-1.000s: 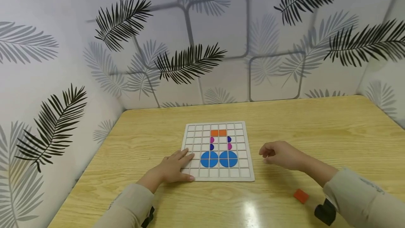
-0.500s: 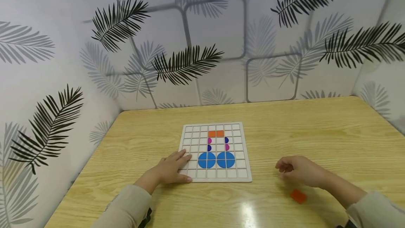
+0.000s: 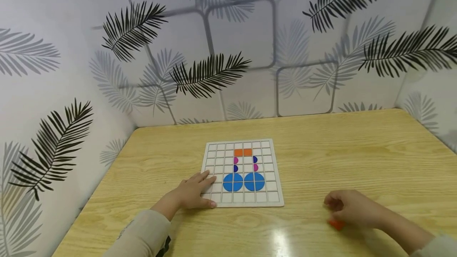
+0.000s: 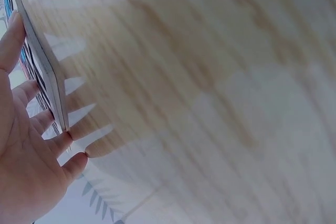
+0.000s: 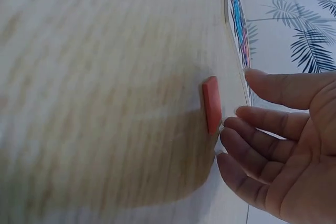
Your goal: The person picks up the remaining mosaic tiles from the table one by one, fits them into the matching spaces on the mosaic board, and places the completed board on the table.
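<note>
Head view: the left hand (image 3: 191, 193) is laid flat, fingers extended, on the near left corner of the white grid board (image 3: 275, 177), in which orange, pink, dark blue and blue pieces are seated. The right hand (image 3: 351, 208) is held over the orange tile (image 3: 336, 224) on the wooden table (image 3: 339, 150), right of the board. In the right wrist view, the fingers (image 5: 257, 153) are seen loosely bent just beside the tile, nothing being grasped.

A light wooden table (image 3: 357, 150) stands in a corner of palm-leaf-patterned walls (image 3: 71, 70), glare on its near edge.
</note>
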